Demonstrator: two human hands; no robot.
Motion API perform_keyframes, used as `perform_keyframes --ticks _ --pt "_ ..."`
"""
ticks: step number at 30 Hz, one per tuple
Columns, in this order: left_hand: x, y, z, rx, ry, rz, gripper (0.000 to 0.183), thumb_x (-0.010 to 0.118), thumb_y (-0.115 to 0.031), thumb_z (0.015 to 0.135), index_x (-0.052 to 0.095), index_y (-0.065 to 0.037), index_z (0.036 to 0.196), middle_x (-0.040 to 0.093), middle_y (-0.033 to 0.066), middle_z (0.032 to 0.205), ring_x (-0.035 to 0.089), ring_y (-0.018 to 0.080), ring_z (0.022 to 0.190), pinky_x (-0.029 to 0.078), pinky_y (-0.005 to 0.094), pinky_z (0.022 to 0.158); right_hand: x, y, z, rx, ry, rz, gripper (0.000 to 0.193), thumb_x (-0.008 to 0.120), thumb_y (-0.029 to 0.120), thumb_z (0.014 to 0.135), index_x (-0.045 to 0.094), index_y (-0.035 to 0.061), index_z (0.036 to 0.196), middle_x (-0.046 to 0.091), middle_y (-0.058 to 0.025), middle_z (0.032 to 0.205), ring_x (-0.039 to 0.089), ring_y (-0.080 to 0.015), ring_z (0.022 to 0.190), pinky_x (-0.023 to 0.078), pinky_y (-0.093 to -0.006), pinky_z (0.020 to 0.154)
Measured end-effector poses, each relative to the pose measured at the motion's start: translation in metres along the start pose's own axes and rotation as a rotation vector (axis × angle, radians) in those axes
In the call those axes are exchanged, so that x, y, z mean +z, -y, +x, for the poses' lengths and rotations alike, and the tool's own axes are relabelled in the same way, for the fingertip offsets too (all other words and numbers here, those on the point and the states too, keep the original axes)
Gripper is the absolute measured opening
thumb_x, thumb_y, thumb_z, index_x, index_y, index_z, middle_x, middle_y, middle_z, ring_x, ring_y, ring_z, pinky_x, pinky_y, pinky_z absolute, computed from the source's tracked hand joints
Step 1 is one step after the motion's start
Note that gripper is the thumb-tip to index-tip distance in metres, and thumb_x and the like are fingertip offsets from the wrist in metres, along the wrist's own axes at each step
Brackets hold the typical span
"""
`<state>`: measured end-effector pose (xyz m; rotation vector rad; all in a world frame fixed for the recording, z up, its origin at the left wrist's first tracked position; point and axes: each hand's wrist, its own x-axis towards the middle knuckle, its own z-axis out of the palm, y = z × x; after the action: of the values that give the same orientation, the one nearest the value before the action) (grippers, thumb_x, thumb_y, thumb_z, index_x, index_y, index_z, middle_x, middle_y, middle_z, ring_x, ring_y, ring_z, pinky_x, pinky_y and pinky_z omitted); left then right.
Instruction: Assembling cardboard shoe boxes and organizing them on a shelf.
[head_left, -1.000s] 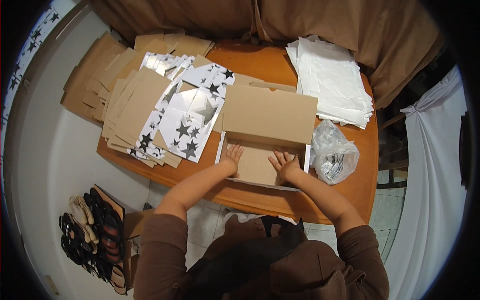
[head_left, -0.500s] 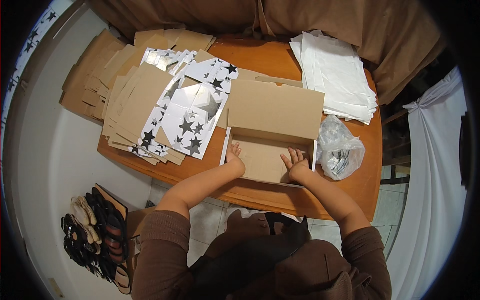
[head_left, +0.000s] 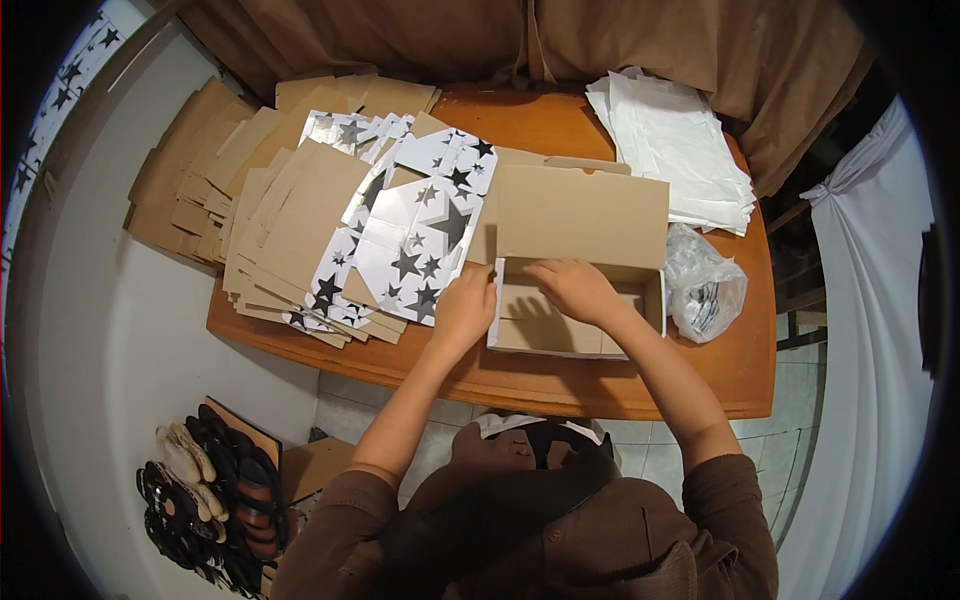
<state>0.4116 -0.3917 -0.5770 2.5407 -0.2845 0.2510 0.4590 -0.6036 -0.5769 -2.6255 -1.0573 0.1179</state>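
A cardboard box [head_left: 583, 214] stands on the table with its plain brown lid flap raised at the back and its inside facing up. My left hand [head_left: 467, 306] is closed at the box's left wall, near the back corner, its fingers curled against the edge. Over the box's opening reaches my right hand [head_left: 578, 290], fingers stretched toward the back left corner and holding nothing. Its shadow falls on the box's bottom, where nothing lies.
Left of the box lie flat cardboard blanks [head_left: 300, 205], some printed with black and grey stars [head_left: 405, 264]. White paper sheets [head_left: 675, 150] are stacked at the back right. A clear plastic bag [head_left: 704, 290] sits beside the box. Sandals [head_left: 225, 490] stand at lower left.
Both hands were spread inside the box. My left hand has moved to its left wall and closed there; my right hand has swung left toward the back corner.
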Motion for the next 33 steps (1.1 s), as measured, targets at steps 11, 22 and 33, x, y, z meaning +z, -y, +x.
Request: perform_keyframes --ticks 11,22,33 --pt "-0.007 0.015 -0.028 -0.188 0.295 -0.123 0.029 0.057 -0.032 0.083 0.064 -0.005 0.088 0.065 0.0139 0.08 0.063 0.0317 0.078 0.048 0.0403 0.066 0.01 0.076 0.002 -0.127 -0.161 0.155 0.013 0.062 0.015 0.077 0.059 0.006 0.086 0.059 -0.0081 0.086 0.058 -0.0273 0.084 0.045 -0.0379 0.073" --pt "0.008 0.036 -0.038 0.013 0.097 -0.008 0.026 0.055 -0.016 0.082 0.062 0.0 0.101 0.063 0.0171 0.1 0.06 0.032 0.09 0.047 0.0432 0.075 0.085 0.087 -0.093 -0.089 -0.752 -0.144 0.045 0.069 0.011 0.066 0.057 0.0159 0.109 0.048 -0.0091 0.109 0.052 -0.0255 0.099 0.043 -0.0435 0.089" --pt "-0.003 0.034 -0.059 0.517 0.013 -0.003 0.031 0.06 -0.011 0.076 0.06 -0.004 0.106 0.06 0.011 0.108 0.052 0.0263 0.113 0.037 0.0427 0.1 0.071 0.005 -0.206 0.064 -0.712 -0.525 0.049 0.065 0.009 0.069 0.051 0.0172 0.115 0.046 -0.0073 0.111 0.047 -0.0236 0.108 0.037 -0.0472 0.097"
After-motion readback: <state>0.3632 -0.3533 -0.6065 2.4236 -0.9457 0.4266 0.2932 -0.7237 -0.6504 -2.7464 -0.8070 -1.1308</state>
